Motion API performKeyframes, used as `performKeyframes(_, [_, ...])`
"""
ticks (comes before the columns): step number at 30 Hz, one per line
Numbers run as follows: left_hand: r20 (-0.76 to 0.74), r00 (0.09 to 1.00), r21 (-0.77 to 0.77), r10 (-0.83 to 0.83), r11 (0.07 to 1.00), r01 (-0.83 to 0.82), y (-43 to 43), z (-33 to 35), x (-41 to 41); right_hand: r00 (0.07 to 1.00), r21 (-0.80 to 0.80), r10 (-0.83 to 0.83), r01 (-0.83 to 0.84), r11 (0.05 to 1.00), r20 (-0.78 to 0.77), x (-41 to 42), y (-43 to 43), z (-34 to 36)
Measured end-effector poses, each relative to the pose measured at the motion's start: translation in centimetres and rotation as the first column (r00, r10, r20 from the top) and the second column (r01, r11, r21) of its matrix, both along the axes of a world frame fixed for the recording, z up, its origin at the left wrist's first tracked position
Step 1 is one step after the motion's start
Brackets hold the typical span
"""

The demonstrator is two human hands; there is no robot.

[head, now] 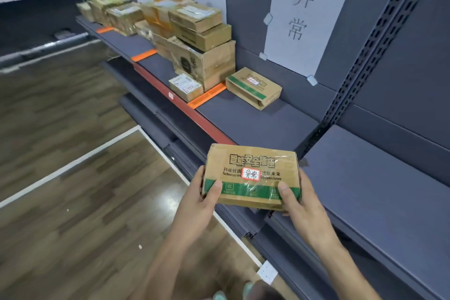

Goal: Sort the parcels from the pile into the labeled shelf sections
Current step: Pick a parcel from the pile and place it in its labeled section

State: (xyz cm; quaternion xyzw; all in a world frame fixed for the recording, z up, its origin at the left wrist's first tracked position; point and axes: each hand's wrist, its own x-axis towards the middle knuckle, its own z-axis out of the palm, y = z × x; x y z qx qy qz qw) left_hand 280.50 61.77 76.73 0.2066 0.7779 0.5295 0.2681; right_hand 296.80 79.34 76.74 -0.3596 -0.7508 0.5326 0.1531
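Observation:
I hold a brown cardboard parcel [252,175] with a green band and a small white handwritten sticker, just in front of the grey shelf [255,126]. My left hand [198,198] grips its left end and my right hand [300,202] grips its right end. Behind the shelf hangs a white paper label [306,17] with two handwritten characters that match the sticker. A similar green-banded parcel [253,87] lies on the shelf under that label.
Orange tape strips [207,96] divide the shelf into sections. Stacked cardboard parcels [197,44] fill the sections to the left under other paper labels. A perforated upright [372,48] stands at the right. Wooden floor with a white line lies to the left.

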Motion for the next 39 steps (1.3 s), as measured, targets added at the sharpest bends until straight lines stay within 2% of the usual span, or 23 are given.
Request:
performKeyframes(7, [0.028,0.998,-0.032,0.059,0.998,-0.058,0.6,-0.4,-5.9,0.999,-0.021,0.043,-0.042,0.999,0.02,-7.3,1.9,-1.2])
performKeyframes(13, [0.037,0.998,-0.061,0.056,0.997,-0.054,4.7,-0.5,-12.8,0.999,-0.042,0.025,-0.024,0.999,0.024,-14.3,5.8,-2.4])
performKeyframes(19, [0.01,0.998,-0.049,-0.056,0.997,0.057,10.3,0.3,-18.5,0.999,-0.068,-0.009,0.012,0.998,0.048,-18.9,10.8,-1.9])
performKeyframes(24, [0.004,0.991,-0.021,-0.131,0.991,0.131,15.0,0.2,-21.9,0.996,-0.03,-0.071,0.073,0.997,0.059,-20.9,14.4,-1.0])
performKeyframes(28, [-0.027,0.982,-0.056,-0.187,0.981,0.186,18.8,-0.1,-25.0,0.992,-0.063,-0.111,0.115,0.991,0.057,-22.3,16.1,-0.9])
performKeyframes(34, [-0.104,0.934,-0.062,-0.342,0.939,0.337,22.2,-0.7,-30.0,0.979,-0.081,-0.167,0.177,0.981,0.12,-24.8,16.4,-1.0])
performKeyframes(39, [-0.136,0.874,-0.078,-0.466,0.885,0.459,24.9,-1.0,-35.2,0.936,-0.052,-0.314,0.325,0.944,0.159,-28.7,15.7,-1.0])
